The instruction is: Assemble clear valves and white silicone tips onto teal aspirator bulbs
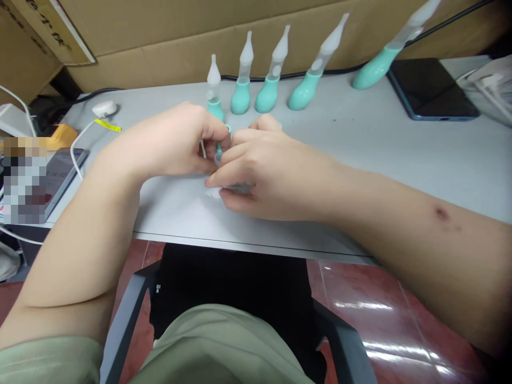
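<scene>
My left hand (190,136) is closed, its fingertips round a small nasal aspirator part (218,156), teal and translucent, mostly hidden behind the fingers. Right against it, my right hand (260,168) is closed too, with a translucent plastic piece (241,188) showing between thumb and fingers; its full shape is covered. Just behind the left fingers stands a nasal aspirator (215,109) with a teal bulb and a whitish tip. More such nasal aspirators (240,97) stand upright in a row farther right along the back of the desk.
A dark phone (434,88) lies at the back right of the grey desk (400,160), and another phone (64,168) at the left. A white earbud case (104,109), a white cable (72,152) and a black cable (340,70) are near. Cardboard (168,32) walls the back.
</scene>
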Demonstrator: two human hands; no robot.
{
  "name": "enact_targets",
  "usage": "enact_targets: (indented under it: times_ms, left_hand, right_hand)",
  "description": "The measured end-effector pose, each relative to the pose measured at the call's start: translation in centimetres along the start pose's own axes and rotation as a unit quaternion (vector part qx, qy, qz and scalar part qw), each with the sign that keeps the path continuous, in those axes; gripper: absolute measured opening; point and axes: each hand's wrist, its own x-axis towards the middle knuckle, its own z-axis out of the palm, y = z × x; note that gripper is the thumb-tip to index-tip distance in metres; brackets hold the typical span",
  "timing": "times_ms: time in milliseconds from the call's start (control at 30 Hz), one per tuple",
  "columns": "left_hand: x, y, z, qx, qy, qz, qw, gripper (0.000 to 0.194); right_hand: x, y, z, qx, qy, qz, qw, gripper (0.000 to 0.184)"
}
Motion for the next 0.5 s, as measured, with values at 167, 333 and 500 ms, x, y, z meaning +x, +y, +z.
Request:
enact_targets:
  times_ms: [167, 333, 500]
  left_hand:
    - [-0.2, 0.3, -0.2, -0.002, 0.004, 0.016, 1.0, 0.031]
    - [-1.0, -0.1, -0.8, -0.03, 0.03, 0.061, 0.997, 0.03]
    - [-1.6, -0.9, -0.2, -0.066, 0.169, 0.127, 0.975, 0.033]
  right_hand:
    - [-0.1, 0.3, -0.7, 0.016, -0.042, 0.011, 0.999, 0.04]
    - [-0.8, 1.4, -1.8, 0.115, 0.064, 0.031, 0.991, 0.019]
    - [0.2, 0.5, -1.6, 0.192, 0.145, 0.084, 0.967, 0.025]
